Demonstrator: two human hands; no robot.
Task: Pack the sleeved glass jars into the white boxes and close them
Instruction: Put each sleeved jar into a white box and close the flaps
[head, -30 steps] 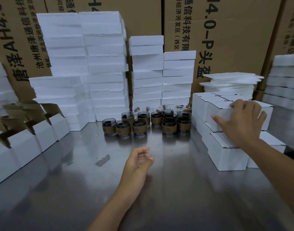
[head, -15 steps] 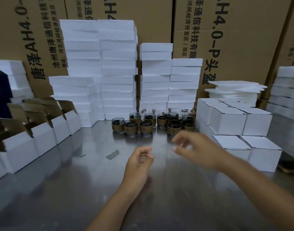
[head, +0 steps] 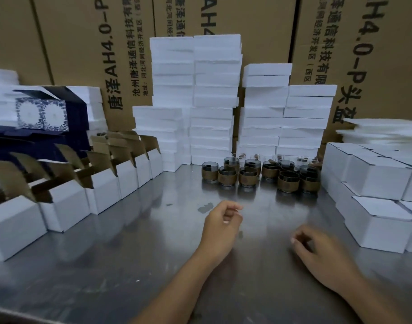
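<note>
- Left hand point(head: 220, 224): near table centre, forearm coming in from 6 o'clock. Hand set on its edge, thumb uppermost. Fingers loosely curled toward the thumb, nothing held.
- Right hand point(head: 317, 251): at 4 o'clock of the left hand, apart from it, forearm entering from 5 o'clock. Back of hand up, fingers loosely curled and pointing to 9 o'clock, nothing held. Motion-blurred, so fingertip detail is unreadable.
- Whether either hand touches the table point(head: 107, 265) cannot be told.
- Jars point(head: 261, 174): a tight cluster at 12 o'clock of the hands, upright, brown sleeves on, standing on the table in front of the foam stacks point(head: 214, 101). Well apart from both hands.
- Open boxes point(head: 102, 192): a row along the 9 to 10 o'clock side, flaps up, brown inside. Near end at the left frame edge, far end touching the foam stacks.
- Closed boxes point(head: 378, 181): stacked two high at 2 to 3 o'clock. The lower tier's front corner lies near the right hand.
- Room: bare steel shows between hands and jars, and from the left hand across to the open boxes. On the right, the gap from the right hand to the closed boxes is narrow.
- Table's near edge runs along 6 to 7 o'clock, under the forearms.
- Behind everything: brown cartons point(head: 247, 19) as a wall at 12 o'clock.
- Blue box point(head: 41, 115) at 10 o'clock, behind the open boxes.
</note>
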